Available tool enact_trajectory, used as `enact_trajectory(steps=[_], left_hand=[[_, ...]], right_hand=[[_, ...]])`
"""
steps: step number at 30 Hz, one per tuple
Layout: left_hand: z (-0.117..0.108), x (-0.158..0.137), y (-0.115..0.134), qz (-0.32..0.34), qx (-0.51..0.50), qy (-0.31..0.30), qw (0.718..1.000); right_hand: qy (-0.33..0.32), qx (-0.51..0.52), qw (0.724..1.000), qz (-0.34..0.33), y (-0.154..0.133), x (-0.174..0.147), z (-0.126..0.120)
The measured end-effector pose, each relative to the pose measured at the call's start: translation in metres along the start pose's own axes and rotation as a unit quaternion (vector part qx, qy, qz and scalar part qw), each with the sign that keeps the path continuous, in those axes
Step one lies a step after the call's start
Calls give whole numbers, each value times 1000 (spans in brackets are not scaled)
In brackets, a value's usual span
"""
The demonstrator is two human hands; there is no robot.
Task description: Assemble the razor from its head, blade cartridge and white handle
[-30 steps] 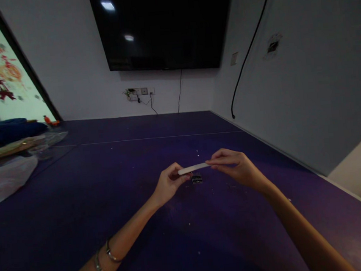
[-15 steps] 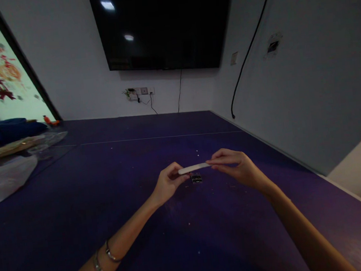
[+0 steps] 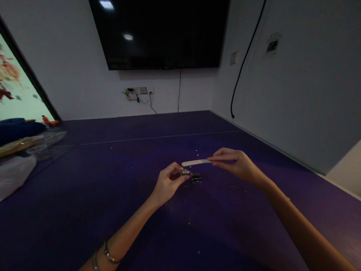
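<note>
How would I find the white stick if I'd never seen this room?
Start at the big black screen on the wall, then look down to the purple surface. Over it, the right hand pinches one end of the white stick. It is long and pale, unlike the small silvery piece in the left hand.

Support: broad, smooth, dark purple flat surface (image 3: 140, 246), thin pale line (image 3: 155, 137) across far part. Left edge: whitish translucent plastic bag (image 3: 7, 180) beside a heap with dark blue folded cloth (image 3: 12, 130). Small black rectangular module (image 3: 196, 178) near middle; contact with surface unclear. White specks (image 3: 198, 252) scattered.
</note>
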State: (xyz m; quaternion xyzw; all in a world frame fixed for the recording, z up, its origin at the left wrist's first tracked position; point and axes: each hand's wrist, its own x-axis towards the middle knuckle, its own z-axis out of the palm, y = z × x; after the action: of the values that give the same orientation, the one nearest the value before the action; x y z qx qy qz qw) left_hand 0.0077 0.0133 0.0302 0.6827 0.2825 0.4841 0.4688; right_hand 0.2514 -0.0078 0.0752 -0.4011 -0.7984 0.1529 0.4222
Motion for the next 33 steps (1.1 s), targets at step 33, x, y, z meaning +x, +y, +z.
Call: enact_trajectory(steps=[33], left_hand=[[2,-2,4,-9,-31,-26,999]], right_hand=[[-12,39,997,61,14,-1,-5]])
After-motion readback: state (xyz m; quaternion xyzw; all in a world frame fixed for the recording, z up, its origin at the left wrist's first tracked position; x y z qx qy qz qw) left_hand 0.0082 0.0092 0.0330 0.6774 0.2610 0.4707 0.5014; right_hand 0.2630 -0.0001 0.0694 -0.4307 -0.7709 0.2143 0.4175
